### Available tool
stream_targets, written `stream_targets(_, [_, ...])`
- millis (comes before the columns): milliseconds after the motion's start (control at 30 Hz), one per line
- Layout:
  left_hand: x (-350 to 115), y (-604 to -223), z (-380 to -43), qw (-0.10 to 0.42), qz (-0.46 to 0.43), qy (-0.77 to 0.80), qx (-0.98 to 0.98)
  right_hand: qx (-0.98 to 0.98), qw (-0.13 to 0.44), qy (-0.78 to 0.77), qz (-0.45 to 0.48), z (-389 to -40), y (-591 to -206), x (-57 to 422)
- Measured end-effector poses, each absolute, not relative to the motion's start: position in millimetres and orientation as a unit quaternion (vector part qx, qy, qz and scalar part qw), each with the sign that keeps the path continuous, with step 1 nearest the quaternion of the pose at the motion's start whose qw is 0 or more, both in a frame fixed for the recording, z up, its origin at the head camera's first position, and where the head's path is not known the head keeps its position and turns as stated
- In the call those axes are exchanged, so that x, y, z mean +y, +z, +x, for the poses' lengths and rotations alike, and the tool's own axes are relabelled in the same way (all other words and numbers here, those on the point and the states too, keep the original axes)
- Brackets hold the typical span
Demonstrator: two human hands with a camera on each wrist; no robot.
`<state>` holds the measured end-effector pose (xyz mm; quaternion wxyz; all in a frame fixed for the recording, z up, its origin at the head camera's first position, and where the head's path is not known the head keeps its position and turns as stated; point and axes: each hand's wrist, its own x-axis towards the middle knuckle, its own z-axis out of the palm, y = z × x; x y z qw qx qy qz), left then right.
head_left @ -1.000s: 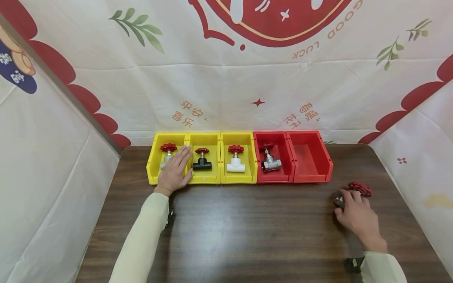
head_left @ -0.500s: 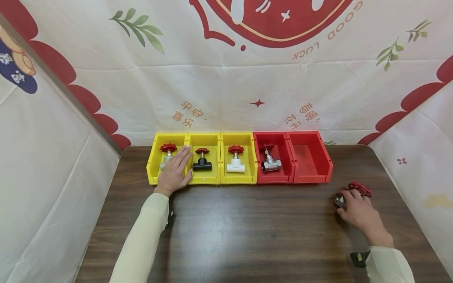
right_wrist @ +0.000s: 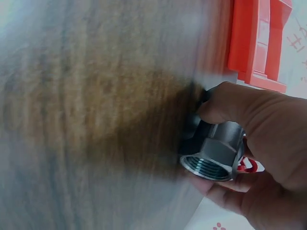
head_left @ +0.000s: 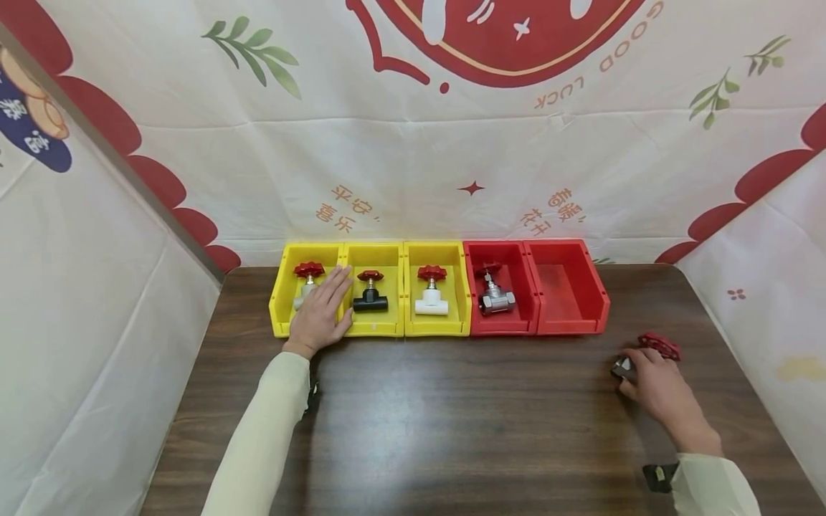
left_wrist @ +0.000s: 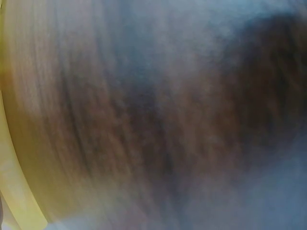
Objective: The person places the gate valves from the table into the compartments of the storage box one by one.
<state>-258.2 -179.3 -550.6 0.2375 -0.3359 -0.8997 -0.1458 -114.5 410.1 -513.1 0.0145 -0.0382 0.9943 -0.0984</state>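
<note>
At the right of the table, my right hand (head_left: pixel 661 387) grips a metal gate valve (right_wrist: pixel 218 151) by its body. Thumb and fingers wrap the threaded hex end in the right wrist view, and its red handwheel (head_left: pixel 660 346) points to the back right. My left hand (head_left: pixel 318 313) rests with straight fingers across the divider of the two leftmost yellow bins. Partly behind it lies a pale grey valve (head_left: pixel 305 294) with a red handwheel. A black valve (head_left: pixel 371 301) lies in the second yellow bin (head_left: pixel 395 330), a white valve (head_left: pixel 431 303) in the third.
A metal valve (head_left: pixel 495 299) lies in the left red bin (head_left: pixel 470 327). The rightmost red bin (head_left: pixel 568 290) holds nothing. All the bins stand in a row at the table's (head_left: pixel 413 423) back edge, against a printed cloth (head_left: pixel 413 172); cloth also hangs on both sides.
My right wrist and forearm have shifted slightly right and toward me, while the fingers stay on the metal valve. The left hand has stayed in place.
</note>
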Motion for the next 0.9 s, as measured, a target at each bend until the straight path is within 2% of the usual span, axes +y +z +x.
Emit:
stream_targets(567, [-177.4, -548.1, -257.5, 0.239, -0.332, -0.143, -0.901, 0.992, -0.037, -0.103, -0.063, -104.9, -515.5, 412.8])
stream_targets(900, [-177.9, -550.1, -257.3, 0.237, -0.334, -0.141, -0.901, 0.992, -0.032, -0.101, -0.07, -104.3, -512.9, 406.5])
